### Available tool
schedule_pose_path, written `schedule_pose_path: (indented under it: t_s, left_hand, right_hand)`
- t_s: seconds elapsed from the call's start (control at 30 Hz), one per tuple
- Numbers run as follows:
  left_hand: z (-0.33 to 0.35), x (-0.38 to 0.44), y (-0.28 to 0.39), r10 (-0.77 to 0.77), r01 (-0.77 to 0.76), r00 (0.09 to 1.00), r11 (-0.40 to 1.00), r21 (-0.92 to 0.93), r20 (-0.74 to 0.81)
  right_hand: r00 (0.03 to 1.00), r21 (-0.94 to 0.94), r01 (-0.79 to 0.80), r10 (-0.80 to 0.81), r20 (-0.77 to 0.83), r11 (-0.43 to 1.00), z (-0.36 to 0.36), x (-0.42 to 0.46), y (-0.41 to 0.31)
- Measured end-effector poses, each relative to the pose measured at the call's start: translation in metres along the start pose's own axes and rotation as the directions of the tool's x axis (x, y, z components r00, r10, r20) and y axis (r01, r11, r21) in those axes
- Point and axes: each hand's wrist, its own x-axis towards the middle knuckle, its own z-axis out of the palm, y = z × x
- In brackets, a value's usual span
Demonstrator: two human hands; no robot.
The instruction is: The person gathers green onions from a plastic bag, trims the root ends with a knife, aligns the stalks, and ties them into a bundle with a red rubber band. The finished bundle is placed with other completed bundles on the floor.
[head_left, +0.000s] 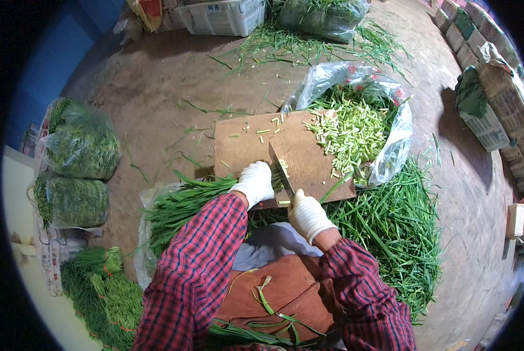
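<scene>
My left hand (256,180), in a white knit glove, presses a bunch of long green leafy stalks (192,206) onto a wooden cutting board (244,142). In my gloved right hand (308,215) is the handle of a knife (281,169). Its blade stands across the cut end of the bunch, just right of my left hand. A few freshly cut pieces lie against the blade's far side. Many short pale-green pieces (349,136) are heaped over the board's right end and into an open clear plastic bag (398,147).
Loose green leaves (385,237) cover the floor at the right. Bagged greens (80,149) and tied green bundles (117,294) lie at the left. At the back are a white plastic crate (222,17) and another filled bag (323,19). Stacked crates (503,87) line the right side.
</scene>
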Motion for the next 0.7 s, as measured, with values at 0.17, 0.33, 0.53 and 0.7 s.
schedule_pose_path:
  t_s: [0.17, 0.33, 0.53, 0.7]
  left_hand:
    - [0.008, -0.001, -0.007, 0.056, -0.061, 0.995, 0.997, -0.050, -0.084]
    - [0.010, -0.003, -0.007, 0.069, -0.075, 0.992, 0.996, -0.055, -0.107]
    - [0.013, -0.001, -0.007, 0.056, -0.061, 0.992, 0.997, -0.037, -0.109]
    - [0.016, 0.000, -0.009, 0.069, -0.074, 0.991, 0.997, -0.038, -0.113]
  right_hand:
    - [0.997, 0.049, -0.067, 0.070, -0.044, 0.997, 0.036, 0.036, -0.008]
    - [0.988, 0.122, 0.020, -0.001, -0.154, 0.992, 0.038, 0.045, 0.013]
    - [0.923, -0.063, -0.018, -0.008, -0.385, 0.998, -0.038, 0.077, 0.122]
    - [0.858, -0.197, -0.212, 0.086, -0.506, 0.957, -0.101, 0.115, 0.198]
